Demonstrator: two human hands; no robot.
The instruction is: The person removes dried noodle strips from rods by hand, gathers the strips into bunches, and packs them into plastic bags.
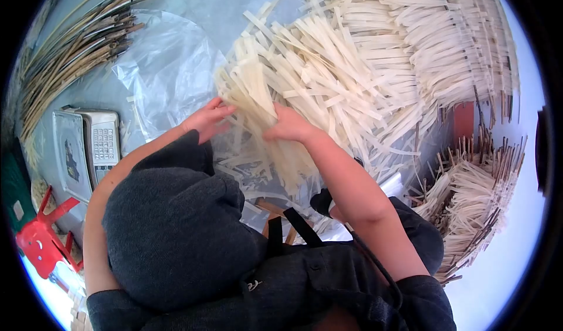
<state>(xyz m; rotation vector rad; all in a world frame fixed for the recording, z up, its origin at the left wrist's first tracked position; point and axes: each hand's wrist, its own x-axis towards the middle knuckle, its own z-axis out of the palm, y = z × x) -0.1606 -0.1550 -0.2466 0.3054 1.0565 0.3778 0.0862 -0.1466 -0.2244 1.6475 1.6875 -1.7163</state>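
A bundle of pale flat strips hangs between my two hands, in front of the large pile. My right hand is wrapped round the bundle's middle, and the lower ends fan out below it. On the bundle's left side is my left hand, its fingers apart and its fingertips close to the strips; whether they touch is hard to tell. Behind my hands lies a loose heap of the same strips.
Sticks lie at the upper left beside a clear plastic sheet. A scale with a keypad and a red stool are at the left. More strips on sticks stand at the lower right.
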